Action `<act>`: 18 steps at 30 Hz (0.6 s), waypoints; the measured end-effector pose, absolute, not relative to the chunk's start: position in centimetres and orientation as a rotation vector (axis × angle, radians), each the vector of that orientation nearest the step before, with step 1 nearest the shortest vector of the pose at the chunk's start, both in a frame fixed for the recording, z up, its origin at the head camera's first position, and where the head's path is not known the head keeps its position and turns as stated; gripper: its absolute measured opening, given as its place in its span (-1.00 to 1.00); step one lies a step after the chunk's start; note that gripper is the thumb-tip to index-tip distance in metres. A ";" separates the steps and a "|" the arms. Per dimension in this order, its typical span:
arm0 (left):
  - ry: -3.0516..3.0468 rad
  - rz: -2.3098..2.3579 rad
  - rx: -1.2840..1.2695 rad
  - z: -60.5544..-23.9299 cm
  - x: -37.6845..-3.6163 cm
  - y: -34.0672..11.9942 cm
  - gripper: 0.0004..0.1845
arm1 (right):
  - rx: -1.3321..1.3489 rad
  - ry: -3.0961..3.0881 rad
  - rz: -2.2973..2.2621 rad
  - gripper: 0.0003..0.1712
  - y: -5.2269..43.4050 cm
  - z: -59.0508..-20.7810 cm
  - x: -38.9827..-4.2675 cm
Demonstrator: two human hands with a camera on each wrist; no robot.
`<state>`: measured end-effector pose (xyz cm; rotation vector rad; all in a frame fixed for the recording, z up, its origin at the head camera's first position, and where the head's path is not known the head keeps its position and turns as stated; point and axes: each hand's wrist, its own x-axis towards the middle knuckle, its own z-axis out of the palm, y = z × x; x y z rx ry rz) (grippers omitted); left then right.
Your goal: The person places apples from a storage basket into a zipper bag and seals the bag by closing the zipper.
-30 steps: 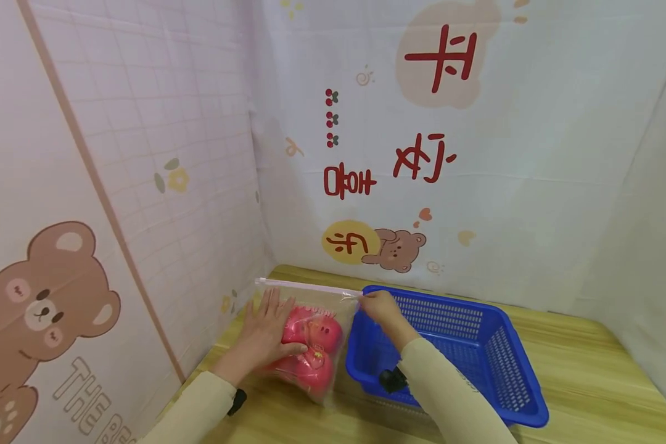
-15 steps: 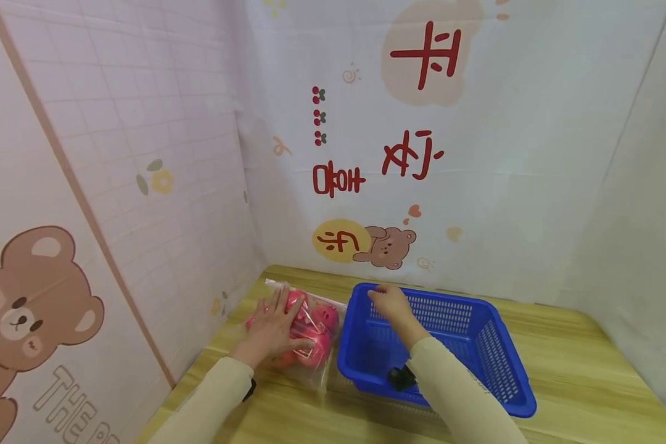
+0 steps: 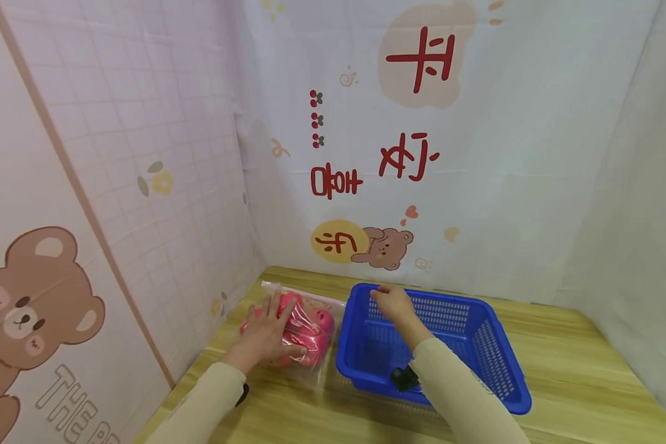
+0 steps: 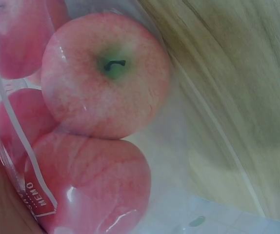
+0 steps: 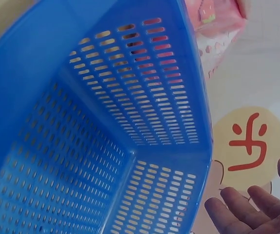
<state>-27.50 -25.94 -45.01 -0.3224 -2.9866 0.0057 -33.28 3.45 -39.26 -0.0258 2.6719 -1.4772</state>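
A clear zip bag (image 3: pixel 316 370) filled with several red and pink apples (image 4: pixel 106 73) lies on the wooden table, its zip edge toward the back wall. My left hand (image 3: pixel 266 333) rests on the bag with fingers spread, covering part of its left side. In the left wrist view, one apple shows a green hollow and a dark stem, and a printed MEMO label (image 4: pixel 38 197) marks the plastic. My right hand (image 3: pixel 395 305) is over the back left of the blue basket (image 3: pixel 524 394). Its loosely bent fingers (image 5: pixel 242 212) hold nothing in the right wrist view.
The perforated plastic basket stands just right of the bag, with nothing seen inside it. Printed cloth walls (image 3: pixel 477 154) enclose the wooden table (image 3: pixel 566 357) at the back and sides. Bare wood shows in front of the bag and right of the basket.
My right hand has let go of the bag's zip corner and moved right, over the basket. The bag's raised zip edge has sunk down. My left hand stays on the bag.
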 end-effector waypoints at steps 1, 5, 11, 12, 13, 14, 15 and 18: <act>-2.985 0.002 -0.330 -45.1 -27.6 -26.0 0.28 | -0.023 2.673 -1.478 -0.43 3.6 -39.2 -33.3; -2.974 -0.026 -0.371 -45.0 -27.9 -26.0 0.28 | -0.002 2.681 -1.480 -0.42 4.3 -39.2 -33.4; -2.958 -0.063 -0.389 -44.5 -28.7 -26.2 0.25 | 0.021 2.692 -1.476 -0.41 5.0 -38.8 -33.4; -2.952 -0.055 -0.389 -44.4 -28.9 -26.2 0.23 | 0.019 2.695 -1.479 -0.42 5.2 -38.7 -33.4; -2.953 -0.037 -0.383 -44.3 -28.9 -26.3 0.22 | 0.018 2.698 -1.476 -0.42 5.3 -38.6 -33.4; -2.952 -0.042 -0.378 -44.0 -29.0 -26.3 0.21 | 0.017 2.694 -1.480 -0.42 5.5 -38.6 -33.4; -2.956 -0.051 -0.372 -43.8 -29.0 -26.4 0.20 | 0.015 2.699 -1.477 -0.42 5.7 -38.5 -33.5; -2.965 -0.100 -0.358 -42.7 -29.2 -26.2 0.16 | 0.014 2.716 -1.459 -0.42 6.3 -38.3 -33.5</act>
